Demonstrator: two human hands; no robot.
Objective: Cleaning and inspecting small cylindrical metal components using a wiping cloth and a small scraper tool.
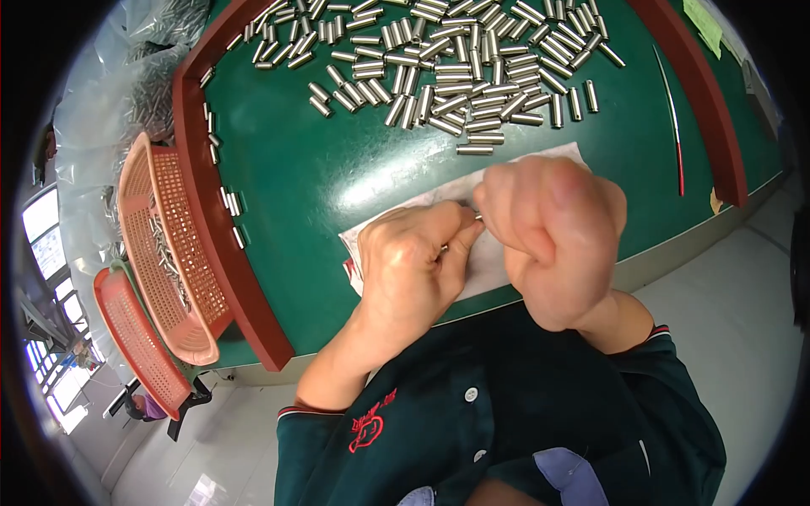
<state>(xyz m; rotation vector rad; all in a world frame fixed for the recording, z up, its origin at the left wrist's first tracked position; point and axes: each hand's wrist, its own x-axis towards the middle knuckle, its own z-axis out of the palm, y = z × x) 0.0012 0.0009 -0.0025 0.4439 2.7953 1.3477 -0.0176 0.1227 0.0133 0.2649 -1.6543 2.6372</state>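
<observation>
Nearest us, our left hand [409,266] and right hand [548,236] meet over the white paper [489,261], both clenched on a small metal tube [477,217] pinched between their fingertips. We judge we are checking or fitting this one piece. Next comes a steady grip while the loose tubes [456,72] wait farther out on the green worktop [321,160].

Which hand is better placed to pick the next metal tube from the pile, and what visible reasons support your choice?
Probably the right hand: it sits closer to the pile of metal tubes, just below its nearest pieces. The left hand lies lower, pinching a small metal piece over the white sheet.
</observation>
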